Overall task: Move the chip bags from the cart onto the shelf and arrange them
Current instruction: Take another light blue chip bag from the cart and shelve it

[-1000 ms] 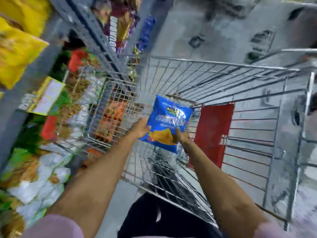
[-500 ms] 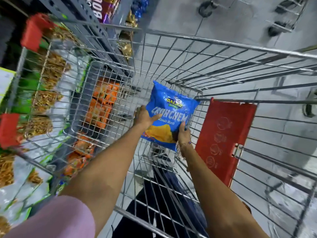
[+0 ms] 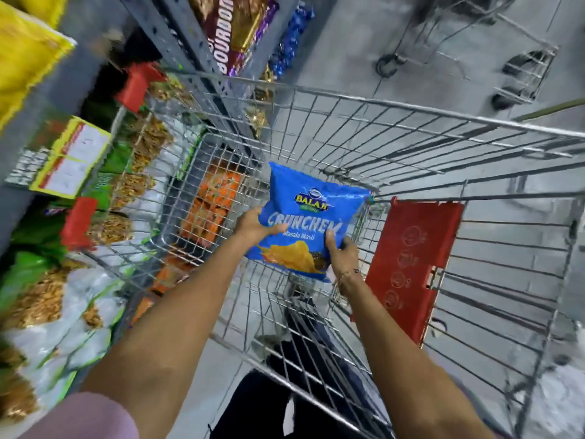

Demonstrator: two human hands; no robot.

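A blue chip bag [image 3: 311,213] with yellow chips printed on it is held up above the wire cart [image 3: 411,122]. My left hand [image 3: 253,224] grips its left edge and my right hand [image 3: 343,253] grips its lower right corner. The bag faces me, upright and slightly tilted. No other bags show inside the cart basket. The grey metal shelf [image 3: 186,42] runs along the left.
A wire basket [image 3: 177,172] hangs on the shelf side with orange packets [image 3: 212,201] behind it. Green and white snack bags [image 3: 63,299] fill the lower left, yellow bags [image 3: 22,55] the upper left. The cart's red child-seat flap [image 3: 411,261] is at right. Another cart [image 3: 506,58] stands beyond.
The view has tilted back up toward the shelf, bringing the yellow bags back into sight. The blue bag stays in both hands, a little higher above the cart.
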